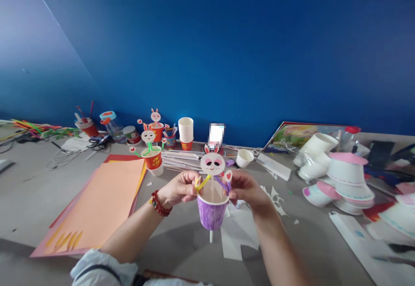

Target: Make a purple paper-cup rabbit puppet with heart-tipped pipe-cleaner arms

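Between my hands is a paper cup rabbit: a purple-coloured paper cup (212, 214), upright, with a round white rabbit face (212, 164) above its opening. A white stick (211, 236) shows below the cup's base. My left hand (185, 187) is closed on the rabbit's left side, fingers at the rim and the yellow arm (203, 184). On the other side, my right hand (246, 190) pinches near the rim and the purple arm (221, 184), which carries a heart-marked paper oval (228, 176). Some of the fingertips are hidden behind the cup and arms.
Two red-cup rabbits (152, 159) stand at back left, near stacked white cups (186, 128). Coloured paper sheets (103, 195) lie left. White paper scraps (236, 234) lie under my right forearm. Paper-cup models (348, 178) crowd the right. A blue panel (227, 61) rises behind.
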Tool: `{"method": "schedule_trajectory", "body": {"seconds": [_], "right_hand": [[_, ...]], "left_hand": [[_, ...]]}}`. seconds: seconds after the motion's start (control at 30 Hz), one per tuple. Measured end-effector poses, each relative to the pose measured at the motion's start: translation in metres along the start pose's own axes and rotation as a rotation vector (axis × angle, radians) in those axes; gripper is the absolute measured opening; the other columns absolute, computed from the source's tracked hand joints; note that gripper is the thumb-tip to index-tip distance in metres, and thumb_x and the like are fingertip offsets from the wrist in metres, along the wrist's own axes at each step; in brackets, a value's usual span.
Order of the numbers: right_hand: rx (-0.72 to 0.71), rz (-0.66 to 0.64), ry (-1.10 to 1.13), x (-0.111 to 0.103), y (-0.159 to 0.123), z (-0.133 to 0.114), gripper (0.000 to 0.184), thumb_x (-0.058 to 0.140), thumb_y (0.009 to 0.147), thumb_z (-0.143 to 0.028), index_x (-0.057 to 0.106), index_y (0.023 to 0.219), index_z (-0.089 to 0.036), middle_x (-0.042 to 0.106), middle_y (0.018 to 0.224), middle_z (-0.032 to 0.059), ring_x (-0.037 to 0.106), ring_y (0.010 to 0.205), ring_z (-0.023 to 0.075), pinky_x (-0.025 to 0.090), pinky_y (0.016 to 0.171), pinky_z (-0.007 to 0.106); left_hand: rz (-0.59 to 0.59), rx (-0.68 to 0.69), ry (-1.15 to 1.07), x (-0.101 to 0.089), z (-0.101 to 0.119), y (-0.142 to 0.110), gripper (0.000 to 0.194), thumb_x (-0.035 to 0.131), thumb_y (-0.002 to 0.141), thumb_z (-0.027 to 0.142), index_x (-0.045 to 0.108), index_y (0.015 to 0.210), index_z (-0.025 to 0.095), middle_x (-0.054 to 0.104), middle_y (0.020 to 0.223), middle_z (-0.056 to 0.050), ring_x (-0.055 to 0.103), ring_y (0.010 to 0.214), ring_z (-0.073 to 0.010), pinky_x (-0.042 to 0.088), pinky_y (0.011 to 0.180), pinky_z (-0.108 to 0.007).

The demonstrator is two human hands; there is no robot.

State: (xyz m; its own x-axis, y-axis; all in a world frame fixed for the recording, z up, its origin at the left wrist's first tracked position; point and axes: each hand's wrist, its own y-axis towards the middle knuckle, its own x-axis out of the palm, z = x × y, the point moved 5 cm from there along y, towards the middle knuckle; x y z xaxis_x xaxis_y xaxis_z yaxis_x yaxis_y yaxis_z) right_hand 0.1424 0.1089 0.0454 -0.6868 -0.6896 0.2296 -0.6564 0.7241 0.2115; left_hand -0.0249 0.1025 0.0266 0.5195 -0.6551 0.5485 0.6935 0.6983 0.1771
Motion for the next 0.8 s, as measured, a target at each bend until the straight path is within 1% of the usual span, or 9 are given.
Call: {"method": "schedule_trajectory", "body": {"seconds": [0.1,0.23,0.33,0.43,0.5,0.63,0.8], "right_hand": [[-0.002,0.005,-0.008,-0.0024,0.001,-0.0002,0.033,0.086,0.07,-0.039,0.065,0.07,-0.015,0.062,0.058,-0.001,0.05,0.042,0.0073,0.038,0.038,0.017],[-0.046,0.003,-0.015,-0.0043,0.0009,-0.0027,0.031,0.083,0.075,-0.037,0.062,0.067,-0.015,0.061,0.057,-0.001,0.05,0.043,0.0074,0.038,0.039,0.017],[-0.05,0.001,-0.013,-0.0044,0.001,-0.0023,0.029,0.083,0.075,-0.036,0.063,0.069,-0.015,0.062,0.058,-0.0009,0.05,0.044,0.0074,0.039,0.04,0.017],[-0.043,0.005,-0.017,-0.0044,0.0014,-0.0014,0.029,0.084,0.073,-0.037,0.066,0.071,-0.015,0.062,0.059,-0.0009,0.051,0.045,0.0077,0.04,0.041,0.018],[-0.033,0.013,-0.02,-0.005,0.0015,-0.0006,0.031,0.085,0.072,-0.038,0.065,0.07,-0.015,0.062,0.059,-0.0007,0.051,0.044,0.0078,0.04,0.04,0.018],[-0.025,0.036,-0.015,-0.0073,0.0011,-0.0002,0.034,0.084,0.072,-0.04,0.063,0.067,-0.015,0.061,0.057,-0.0007,0.049,0.043,0.0075,0.037,0.039,0.017],[-0.03,0.044,-0.017,-0.0047,0.001,-0.0049,0.035,0.085,0.071,-0.04,0.061,0.066,-0.015,0.06,0.058,-0.0014,0.05,0.043,0.0078,0.038,0.039,0.018]], "left_hand": [[0.037,0.015,-0.005,0.0006,0.0,0.0013,0.034,0.087,0.067,0.038,0.064,0.071,0.013,0.055,0.053,0.005,0.029,0.032,0.0,0.019,0.036,-0.015],[0.076,0.033,-0.003,0.0032,0.0035,0.0031,0.038,0.086,0.067,0.042,0.064,0.072,0.012,0.047,0.05,0.007,0.025,0.036,0.0001,0.016,0.041,-0.016],[0.084,0.024,0.0,0.0036,0.0028,0.0028,0.038,0.087,0.065,0.04,0.063,0.071,0.012,0.047,0.051,0.007,0.023,0.037,-0.0002,0.016,0.041,-0.017],[0.112,0.032,-0.001,0.0017,0.0,0.0014,0.038,0.087,0.065,0.037,0.058,0.069,0.013,0.049,0.054,0.006,0.028,0.04,-0.0019,0.018,0.042,-0.017],[0.126,0.042,-0.003,0.001,-0.0012,0.0012,0.04,0.087,0.066,0.039,0.055,0.067,0.014,0.048,0.054,0.006,0.03,0.042,-0.0026,0.02,0.044,-0.017],[0.094,0.032,-0.002,0.0023,-0.0011,0.0025,0.042,0.086,0.065,0.044,0.058,0.071,0.014,0.046,0.053,0.007,0.023,0.038,-0.0008,0.018,0.042,-0.016],[0.084,0.03,-0.001,0.0016,-0.0034,0.0018,0.038,0.086,0.067,0.039,0.058,0.072,0.014,0.047,0.056,0.006,0.026,0.039,-0.0011,0.02,0.042,-0.016]]}}
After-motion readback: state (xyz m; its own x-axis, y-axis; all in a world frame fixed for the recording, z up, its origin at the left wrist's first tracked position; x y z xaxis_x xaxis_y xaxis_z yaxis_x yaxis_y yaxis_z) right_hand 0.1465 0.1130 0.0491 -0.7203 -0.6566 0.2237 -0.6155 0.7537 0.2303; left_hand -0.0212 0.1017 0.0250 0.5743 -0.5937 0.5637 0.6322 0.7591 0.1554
